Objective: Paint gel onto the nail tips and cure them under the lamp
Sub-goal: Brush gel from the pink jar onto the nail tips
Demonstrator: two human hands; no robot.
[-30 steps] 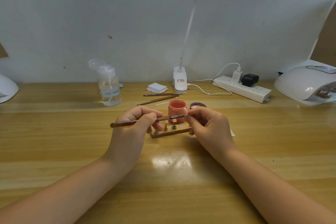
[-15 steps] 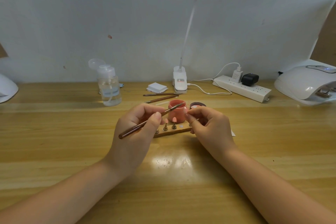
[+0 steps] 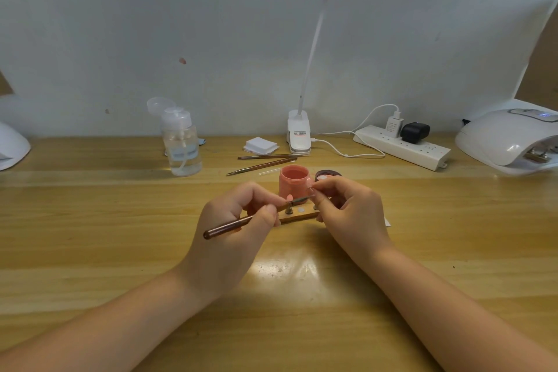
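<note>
My left hand grips a brown gel brush, its bristle end pointing right at a small nail tip pinched in the fingers of my right hand. Between the hands lies a wooden nail-tip stand with small pegs; one peg carries a pink tip. An open pink gel jar stands just behind the stand, its dark lid beside it. The white curing lamp sits at the far right.
A clear pump bottle stands back left. Two spare brushes and white wipe pads lie behind the jar. A desk lamp base and a power strip with cables line the wall. Another white device sits far left.
The brush tip rose to the jar's mouth half a second ago, then came back down to the nail tip in my right hand. My right hand stayed nearly still.
</note>
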